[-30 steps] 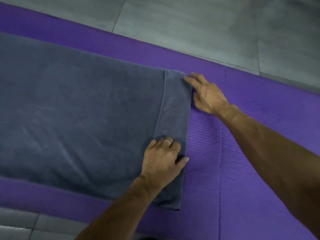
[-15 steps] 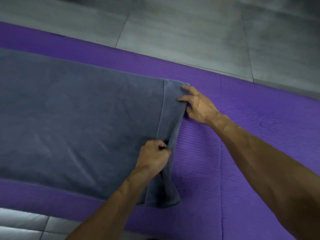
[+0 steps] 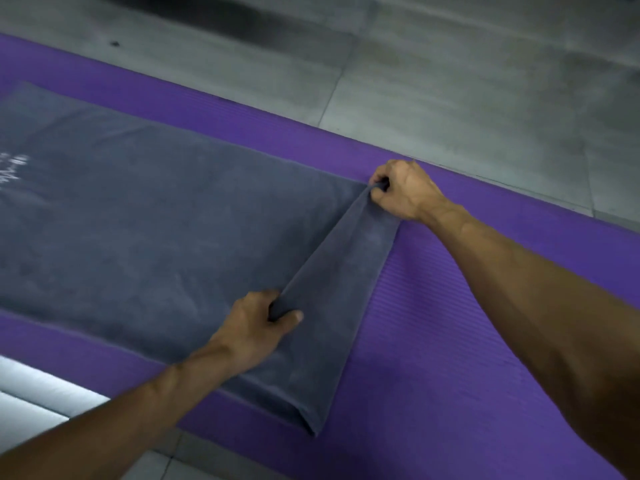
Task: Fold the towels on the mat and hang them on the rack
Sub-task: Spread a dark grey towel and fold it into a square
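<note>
Grey tiled floor [image 3: 450,81] w/ purple mat [image 3: 450,323]; grey towel [image 3: 156,220] lies flat on it. Left hand [image 3: 258,325] and right hand [image 3: 403,192] each pinch its folded right end, lifted into a ridge. Soft, limp, prob. light: hold at corners.

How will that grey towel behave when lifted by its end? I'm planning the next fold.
Probably floppy: the grey towel tents into a soft ridge between the left hand and right hand rather than rising flat. It looks thick, so likely somewhat heavy and prone to sag mid-span. Slipping seems unlikely, since each grip bunches the cloth on the ribbed purple mat.
</note>
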Motion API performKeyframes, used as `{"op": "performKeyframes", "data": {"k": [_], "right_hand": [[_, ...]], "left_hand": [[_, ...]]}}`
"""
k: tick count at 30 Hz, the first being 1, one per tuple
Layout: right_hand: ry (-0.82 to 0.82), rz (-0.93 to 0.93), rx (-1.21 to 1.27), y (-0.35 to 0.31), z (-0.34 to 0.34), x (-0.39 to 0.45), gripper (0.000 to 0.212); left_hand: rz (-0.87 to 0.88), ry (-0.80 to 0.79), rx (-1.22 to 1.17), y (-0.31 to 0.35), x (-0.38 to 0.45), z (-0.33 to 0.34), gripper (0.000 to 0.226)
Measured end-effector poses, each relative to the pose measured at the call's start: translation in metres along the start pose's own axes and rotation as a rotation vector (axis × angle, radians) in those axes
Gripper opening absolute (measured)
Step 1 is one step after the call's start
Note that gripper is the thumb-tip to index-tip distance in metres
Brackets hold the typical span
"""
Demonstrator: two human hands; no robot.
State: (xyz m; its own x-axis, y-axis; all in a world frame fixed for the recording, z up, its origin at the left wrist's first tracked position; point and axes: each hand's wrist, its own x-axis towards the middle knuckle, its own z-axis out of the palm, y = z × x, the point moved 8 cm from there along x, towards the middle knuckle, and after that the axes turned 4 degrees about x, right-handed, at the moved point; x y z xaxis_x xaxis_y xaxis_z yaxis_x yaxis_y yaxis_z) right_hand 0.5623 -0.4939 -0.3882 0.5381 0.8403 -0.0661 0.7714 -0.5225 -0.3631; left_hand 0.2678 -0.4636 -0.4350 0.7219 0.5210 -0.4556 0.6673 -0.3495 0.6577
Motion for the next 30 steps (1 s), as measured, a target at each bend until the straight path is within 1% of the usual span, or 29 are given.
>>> {"op": "performKeyframes", "data": {"k": [3,7,10,16,19,22,25,28,30], "right_hand": [[-0.024,-0.078,-0.01,-0.045,0.001,0.029,0.015],[-0.019,-0.162,-0.053,-0.109,-0.004,0.069,0.016],[-0.028,-0.219,-0.078,-0.162,-0.003,0.101,0.016],[-0.078,-0.266,-0.106,-0.263,0.02,0.161,0.017],[-0.097,-0.284,-0.126,-0.313,0.038,0.191,0.016],[-0.099,-0.308,-0.12,-0.362,0.058,0.22,0.015],[-0.112,-0.316,-0.111,-0.414,0.08,0.25,0.014],[-0.111,-0.343,-0.142,-0.469,0.104,0.281,0.019],[-0.104,-0.37,-0.179,-0.504,0.121,0.301,0.022]], "left_hand": [[-0.022,0.046,0.003,-0.031,0.0,-0.041,0.015],[-0.021,0.093,0.143,-0.063,0.011,-0.104,0.023],[-0.009,0.157,0.166,-0.082,0.015,-0.157,0.02],[-0.061,0.258,0.04,-0.146,0.011,-0.246,0.025],[-0.079,0.332,-0.053,-0.181,0.01,-0.283,0.031],[-0.105,0.41,-0.098,-0.217,0.012,-0.319,0.031],[-0.176,0.449,-0.01,-0.259,0.011,-0.355,0.032],[-0.217,0.433,0.167,-0.301,0.016,-0.387,0.023],[-0.235,0.428,0.222,-0.328,0.018,-0.406,0.022]]}}
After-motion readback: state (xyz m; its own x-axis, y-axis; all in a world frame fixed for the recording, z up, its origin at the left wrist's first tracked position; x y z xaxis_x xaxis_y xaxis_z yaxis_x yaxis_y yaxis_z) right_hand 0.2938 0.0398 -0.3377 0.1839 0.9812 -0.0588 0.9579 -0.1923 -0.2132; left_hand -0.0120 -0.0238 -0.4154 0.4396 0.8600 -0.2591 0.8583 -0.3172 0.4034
